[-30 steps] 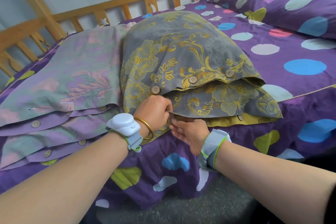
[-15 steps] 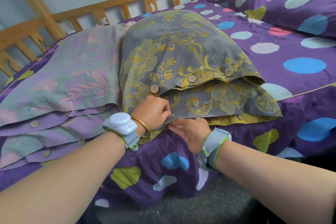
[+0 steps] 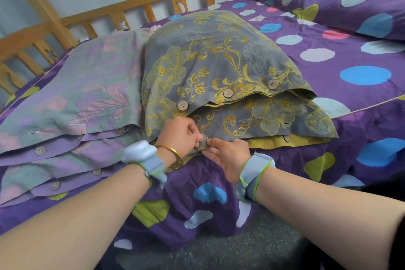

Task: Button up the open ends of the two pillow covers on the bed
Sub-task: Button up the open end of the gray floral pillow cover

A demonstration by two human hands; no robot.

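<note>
Together, the left hand (image 3: 182, 132) and right hand (image 3: 228, 155) pinched the lower hem of the grey-gold pillow cover (image 3: 219, 68), fingers (image 3: 198, 136) clamped on fabric. It lay on the bed (image 3: 328, 63) beside the lilac pillow cover (image 3: 72, 98), unbuttoned.

Left hand (image 3: 180, 132) and right hand (image 3: 225, 152) met at lower hem of grey-gold pillow cover (image 3: 219, 61); fingers covered pinched spot, so button and hole there could not be made out. Purple floral pillow cover (image 3: 65, 98) was cut off by left edge. Polka-dot pillow (image 3: 361, 2) ran past right edge.
</note>
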